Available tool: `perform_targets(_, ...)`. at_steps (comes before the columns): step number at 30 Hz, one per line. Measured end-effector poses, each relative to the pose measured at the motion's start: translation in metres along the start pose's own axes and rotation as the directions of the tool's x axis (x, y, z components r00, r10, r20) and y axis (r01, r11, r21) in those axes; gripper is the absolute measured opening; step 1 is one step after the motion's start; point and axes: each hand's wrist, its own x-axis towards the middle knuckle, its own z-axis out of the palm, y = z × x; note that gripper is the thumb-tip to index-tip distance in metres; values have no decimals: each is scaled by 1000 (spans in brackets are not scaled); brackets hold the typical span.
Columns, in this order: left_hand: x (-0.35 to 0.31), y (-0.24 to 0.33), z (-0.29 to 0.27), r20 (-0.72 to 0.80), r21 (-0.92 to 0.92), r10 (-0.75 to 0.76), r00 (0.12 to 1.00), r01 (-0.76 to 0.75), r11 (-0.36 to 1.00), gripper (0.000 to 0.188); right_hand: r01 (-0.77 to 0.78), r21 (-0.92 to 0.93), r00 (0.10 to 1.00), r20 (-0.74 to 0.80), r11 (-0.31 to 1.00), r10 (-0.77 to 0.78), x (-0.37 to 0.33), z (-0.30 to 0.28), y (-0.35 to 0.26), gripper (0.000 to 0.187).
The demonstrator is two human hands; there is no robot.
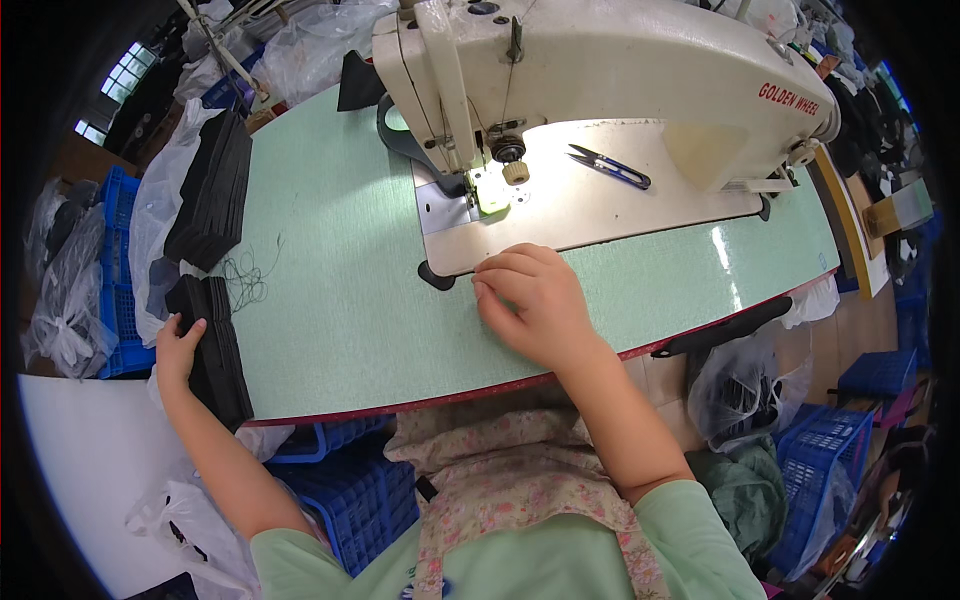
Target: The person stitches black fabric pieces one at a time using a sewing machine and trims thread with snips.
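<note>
At the table's left edge, my left hand is closed on the near stack of black fabric pieces, thumb on top and fingers along its outer side. A second stack of black fabric pieces lies just beyond it. My right hand rests at the front edge of the sewing machine's bed, its fingers curled together against the thumb; whatever is between them, if anything, is hidden. The sewing machine stands ahead, its lamp lighting the needle area. No fabric shows under the presser foot.
Thread snips with dark blue handles lie on the machine bed. Loose dark threads lie beside the stacks on the green tabletop. Blue crates sit below the table, more at right. Plastic bags hang around.
</note>
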Motion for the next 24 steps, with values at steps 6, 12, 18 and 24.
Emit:
perform_targets(6, -1, 11, -13, 130, -458, -175, 976, 216, 862, 52, -31, 14, 999, -24, 999, 31, -7, -8, 8, 3)
perform_targets(12, 16, -57, -48, -390, 129, 51, 919, -1, 992, 46, -22, -5, 1000, -9, 1000, 22, -8, -3, 9, 4)
perform_targets(18, -25, 29, -97, -502, 296, 119, 857, 41, 954, 47, -17, 43, 998, -57, 999, 20, -11, -3, 11, 5)
perform_targets(24, -16, 40, -94, -365, 304, 339, 867, -233, 924, 40, 16, 85, 995, -101, 996, -8, -11, -3, 8, 7)
